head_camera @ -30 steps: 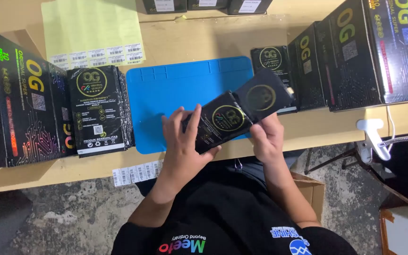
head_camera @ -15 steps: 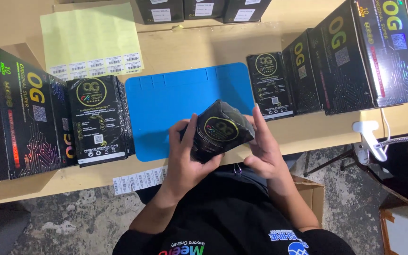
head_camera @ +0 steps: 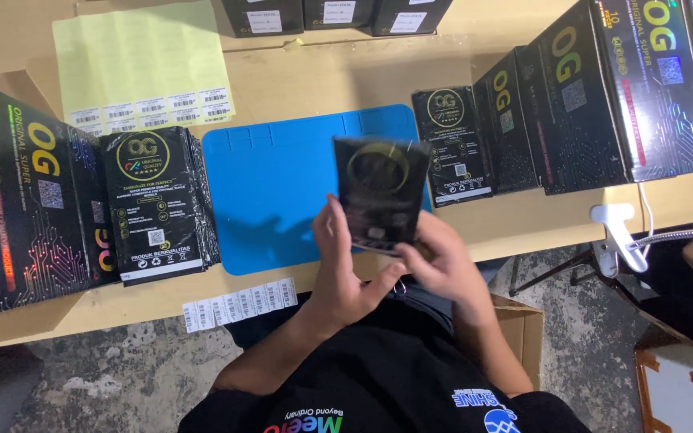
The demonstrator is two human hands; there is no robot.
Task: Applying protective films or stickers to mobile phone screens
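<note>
Both hands, left hand (head_camera: 345, 269) and right hand (head_camera: 436, 265), pinch black packet (head_camera: 380, 192) above blue mat (head_camera: 282, 184); loose-looking grip, blurred, may slip.

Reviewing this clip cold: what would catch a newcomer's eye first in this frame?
First, the small black packet with a gold ring on its face, held upright in both hands, left hand and right hand, above the near edge of the bright blue mat at the table's middle. Next, the tall black boxes with rainbow-shiny print ranked along the right, and a stack of like packets left of the mat.
</note>
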